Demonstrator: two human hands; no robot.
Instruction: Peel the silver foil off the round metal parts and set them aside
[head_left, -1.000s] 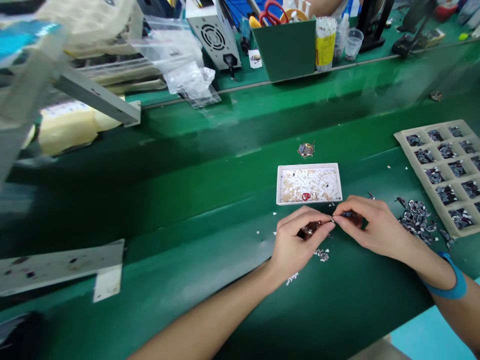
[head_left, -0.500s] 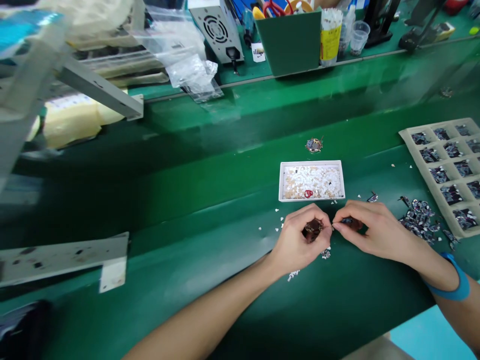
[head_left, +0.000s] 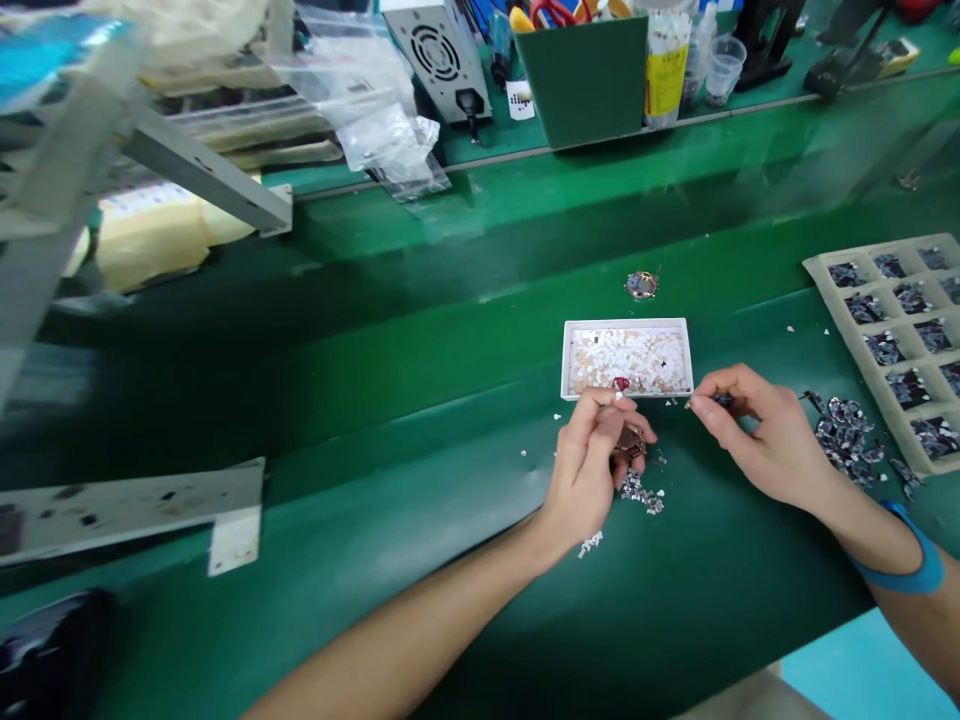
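Observation:
My left hand [head_left: 581, 475] is closed around a round, brownish metal part [head_left: 631, 441] with small components on its rim. A white speck [head_left: 619, 396] sits at that hand's fingertips. To the right, the thumb and index finger of my right hand [head_left: 776, 440] are pinched together beside the white tray's corner. A small dark part [head_left: 723, 399] shows within its curled fingers, and something tiny at the fingertips is too small to name. Small silvery pieces [head_left: 643, 494] lie below my left hand. Behind the tray is a similar round metal part [head_left: 642, 285].
A shallow white tray [head_left: 626, 323] holds many white and beige flakes and a red piece [head_left: 621, 384]. At right lie a pile of shiny dark parts [head_left: 847, 436] and a compartment tray [head_left: 847, 322]. A green bin [head_left: 585, 85] stands on the shelf; a metal bracket [head_left: 236, 535] is left.
My hands have moved apart. The right hand went up and right; the left fingers have shifted around the round part, exposing more of it and the silvery pieces below.

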